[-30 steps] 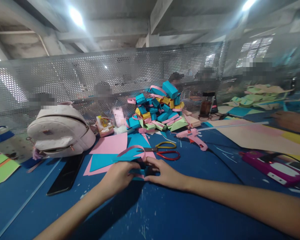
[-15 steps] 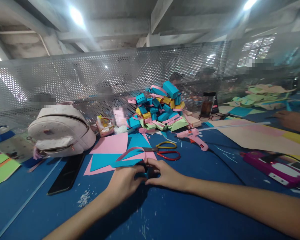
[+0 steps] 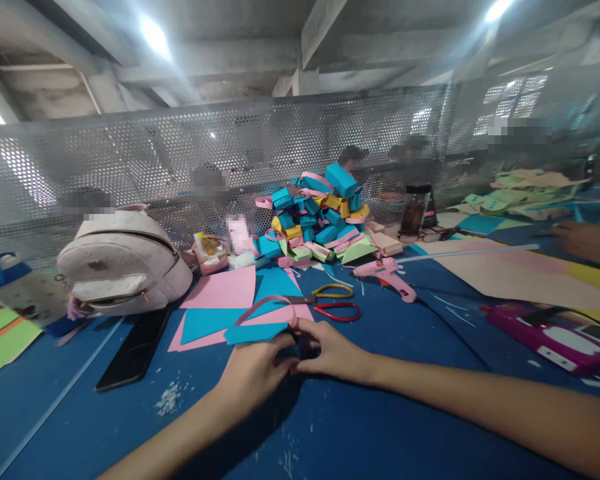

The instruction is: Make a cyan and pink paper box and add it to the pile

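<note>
Between my two hands is a blue folded-paper basket [image 3: 257, 332] with a curved pink paper handle [image 3: 265, 303]. My left hand [image 3: 260, 363] is closed around its near side, covering much of it. The fingers and thumb of my right hand [image 3: 325, 350] grip its right end. Just beyond the basket lie scissors [image 3: 325, 300] with one yellow and one red handle loop, blades pointing left over pink paper [image 3: 220, 287] and blue paper [image 3: 210, 323] sheets. A pink glue gun [image 3: 387, 277] rests on its side to the right of the scissors.
Small paper baskets [image 3: 320, 213] are piled at the back against a perforated metal divider [image 3: 170, 167]. On the left are a white backpack [image 3: 125, 263], a black phone [image 3: 133, 350] and a bottle [image 3: 27, 293]. A magenta power strip [image 3: 550, 339] and another person's hand [image 3: 583, 243] are on the right.
The paper basket has tilted and shifted slightly to the right in my grip. My left hand has moved a little with it, while my right hand stays nearly in place.
</note>
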Tool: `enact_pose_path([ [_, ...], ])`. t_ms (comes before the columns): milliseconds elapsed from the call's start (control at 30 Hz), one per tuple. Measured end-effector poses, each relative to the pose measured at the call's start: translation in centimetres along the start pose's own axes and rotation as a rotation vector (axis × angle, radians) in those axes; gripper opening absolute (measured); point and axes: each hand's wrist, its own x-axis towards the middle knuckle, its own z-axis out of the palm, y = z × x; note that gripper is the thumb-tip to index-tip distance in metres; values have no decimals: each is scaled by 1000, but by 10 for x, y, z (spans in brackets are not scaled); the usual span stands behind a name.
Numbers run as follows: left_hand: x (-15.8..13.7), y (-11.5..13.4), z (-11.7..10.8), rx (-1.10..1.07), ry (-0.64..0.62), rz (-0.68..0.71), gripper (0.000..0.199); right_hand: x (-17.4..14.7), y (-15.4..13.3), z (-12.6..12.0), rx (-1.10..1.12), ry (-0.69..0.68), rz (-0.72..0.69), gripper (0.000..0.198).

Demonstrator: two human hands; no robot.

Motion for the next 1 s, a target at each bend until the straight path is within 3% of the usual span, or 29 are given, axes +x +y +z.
enact_pose_path([
  [400,-4,3,-2,-15,-15,32,15,-3,-3,1,-62,-55,-86,64],
  [667,6,-12,-3,-68,-2,36,24,-1,6,3,-23,67,17,33],
  [1000,20,-39,-22,-6,1,-4,15,8,12,-3,76,285,92,38],
])
